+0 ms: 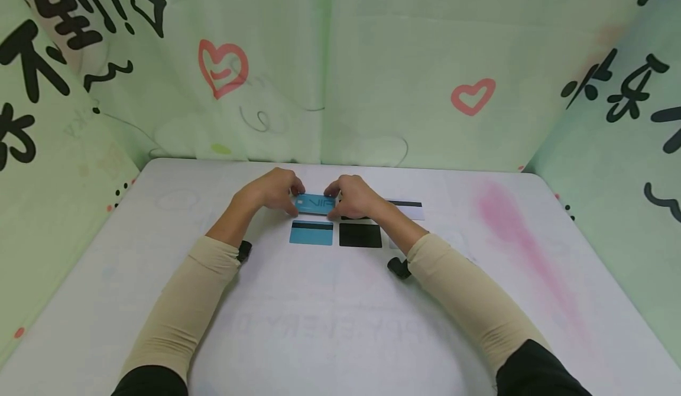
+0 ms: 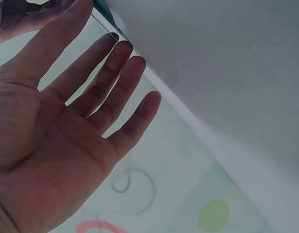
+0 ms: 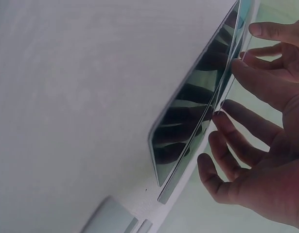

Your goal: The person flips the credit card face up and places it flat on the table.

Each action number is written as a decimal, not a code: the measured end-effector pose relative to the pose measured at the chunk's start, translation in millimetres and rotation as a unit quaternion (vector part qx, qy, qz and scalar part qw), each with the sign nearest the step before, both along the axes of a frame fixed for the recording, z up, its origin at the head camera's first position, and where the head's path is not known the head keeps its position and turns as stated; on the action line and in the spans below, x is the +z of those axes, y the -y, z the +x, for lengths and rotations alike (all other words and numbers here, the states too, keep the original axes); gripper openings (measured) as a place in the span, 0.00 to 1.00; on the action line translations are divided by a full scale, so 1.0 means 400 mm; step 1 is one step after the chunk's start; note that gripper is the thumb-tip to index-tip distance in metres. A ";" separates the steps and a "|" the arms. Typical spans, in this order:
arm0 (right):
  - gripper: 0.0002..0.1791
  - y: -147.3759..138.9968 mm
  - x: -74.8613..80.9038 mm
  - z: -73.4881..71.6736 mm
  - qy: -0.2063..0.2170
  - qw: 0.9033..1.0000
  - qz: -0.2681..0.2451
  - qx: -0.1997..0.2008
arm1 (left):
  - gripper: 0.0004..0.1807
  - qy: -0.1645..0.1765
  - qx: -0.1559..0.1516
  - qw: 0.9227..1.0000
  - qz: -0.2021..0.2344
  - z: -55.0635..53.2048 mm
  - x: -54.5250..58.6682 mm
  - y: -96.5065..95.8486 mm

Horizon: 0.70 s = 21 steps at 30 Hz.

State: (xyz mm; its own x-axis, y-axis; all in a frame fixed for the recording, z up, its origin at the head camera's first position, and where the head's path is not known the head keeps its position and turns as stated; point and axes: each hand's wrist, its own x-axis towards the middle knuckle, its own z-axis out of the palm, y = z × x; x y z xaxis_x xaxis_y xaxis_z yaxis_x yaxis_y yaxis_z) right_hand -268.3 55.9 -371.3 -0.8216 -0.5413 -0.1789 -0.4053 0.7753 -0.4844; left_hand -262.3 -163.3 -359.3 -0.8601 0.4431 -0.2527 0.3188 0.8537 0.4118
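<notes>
A blue card marked VIP (image 1: 314,204) is at the far part of the white table (image 1: 340,313). My left hand (image 1: 273,190) pinches its left end between thumb and fingers. On the right end, my right hand (image 1: 355,197) holds it in the same way. The left wrist view shows just a sliver of the card beside the left hand (image 2: 66,126). Directly below it in the head view lies a blue card with a dark stripe (image 1: 311,233). A black card (image 1: 360,236) lies to the right of that one, glossy enough to mirror the right hand's fingers (image 3: 227,128).
A white card with a black stripe (image 1: 408,209) lies beyond the right forearm, which partly covers it. Between the right hand and the black card, a dark edge of another card shows. Green printed cloth (image 1: 372,88) hangs behind the table and along both sides.
</notes>
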 end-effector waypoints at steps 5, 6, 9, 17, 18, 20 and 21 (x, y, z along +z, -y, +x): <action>0.31 0.002 -0.002 -0.003 -0.002 1.000 0.002 0.003 | 0.29 -0.001 -0.001 1.000 -0.007 0.005 0.002 -0.003; 0.31 0.003 -0.003 -0.003 -0.003 1.000 0.003 0.003 | 0.29 -0.004 -0.002 1.000 -0.008 0.006 0.003 -0.004; 0.31 0.003 -0.004 -0.004 -0.004 1.000 0.004 0.002 | 0.28 -0.008 -0.004 1.000 -0.007 0.008 0.004 -0.007; 0.31 0.005 -0.005 -0.005 0.000 1.000 0.003 -0.004 | 0.29 -0.005 -0.004 1.000 -0.007 0.000 -0.006 -0.005; 0.31 0.005 -0.005 -0.005 0.000 1.000 0.003 -0.004 | 0.29 -0.006 -0.005 1.000 -0.008 -0.001 -0.006 -0.005; 0.30 0.005 -0.004 -0.006 -0.001 1.000 0.002 -0.003 | 0.29 -0.005 -0.004 1.000 -0.008 -0.002 -0.007 -0.005; 0.30 0.004 -0.004 -0.006 -0.001 1.000 0.002 -0.003 | 0.29 -0.005 -0.003 1.000 -0.008 -0.001 -0.007 -0.005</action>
State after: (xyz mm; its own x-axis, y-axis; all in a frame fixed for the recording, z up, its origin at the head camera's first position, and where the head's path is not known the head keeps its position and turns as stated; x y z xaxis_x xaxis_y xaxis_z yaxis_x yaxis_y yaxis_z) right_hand -270.8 54.1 -372.8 -0.8248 -0.5363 -0.1789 -0.4026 0.7793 -0.4802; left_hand -262.8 -161.2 -361.9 -0.8598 0.4445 -0.2513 0.3285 0.8583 0.3942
